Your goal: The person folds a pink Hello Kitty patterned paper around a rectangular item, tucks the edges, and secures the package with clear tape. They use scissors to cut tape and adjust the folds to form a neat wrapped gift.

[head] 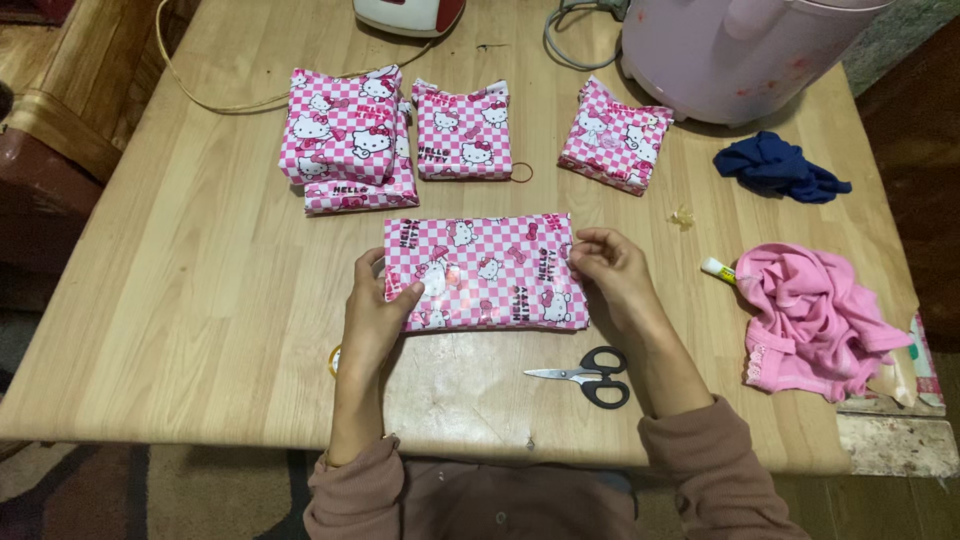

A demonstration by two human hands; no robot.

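A pale wooden table (200, 300) with butcher-block strips fills most of the view, its near edge running in front of the person's lap. Beyond its left edge stands darker wooden furniture, and patterned flooring shows under the near left corner.

Near the middle of the table lies a flat parcel (485, 272) wrapped in pink-and-white checked paper with cartoon cats. The left hand (375, 315) rests on its left end, thumb on top and fingers curled around the edge, gripping it. The right hand (605, 265) pinches the parcel's upper right corner between thumb and fingertips. Both sleeves are dusty pink.

Toward the far edge sit three more parcels in the same paper: a stacked pair (345, 140) on the left, a square one (463, 130) beside it, and a tilted one (612, 137) further right. A rubber band (522, 172) lies just beside the square one. Scissors (590, 375) with black handles lie near the near edge, just right of the held parcel. Toward the right edge are a pink garment (815, 320), a glue stick (718, 269) touching it, and a crumpled dark blue cloth (780, 168).

At the far edge, a pink appliance (730, 50) and a white-and-red one (408, 15) are cut off by the frame. A tan cord (200, 95) and a grey cable (565, 40) trail off out of view. A small yellowish thing (683, 217) is too small to identify, as is a ring (334, 358) half hidden behind the left wrist.
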